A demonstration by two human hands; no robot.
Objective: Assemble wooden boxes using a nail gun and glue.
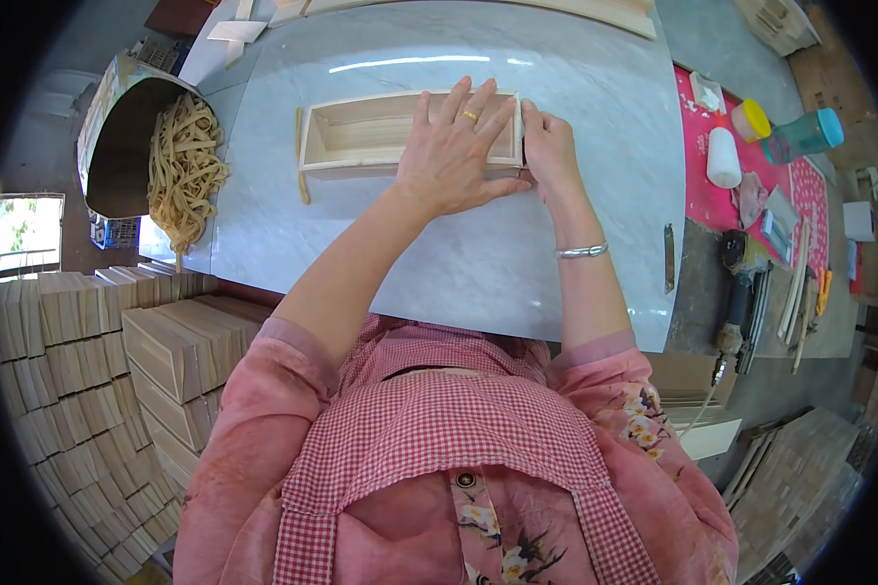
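A shallow, open wooden box (356, 170) of pale bare wood lies lengthwise on the table. My left hand (458, 146) rests across its right part, palm down with fingers spread. At the box's right end is my right hand (548, 151), fingers curled and pressed close to the end wall. A small dark edge shows between that hand and the wood; the rest of it is hidden. Just beyond the box's left end lies a thin wooden strip (303, 185).
The marbled table (439, 258) bears a tipped bin (117, 93) spilling curly strips (187, 146) at left. At right are a white bottle (723, 158), a teal-lidded jar (800, 136), a flat dark tool (669, 258) and a corded tool (736, 302). Stacked wooden boxes (171, 356) stand lower left.
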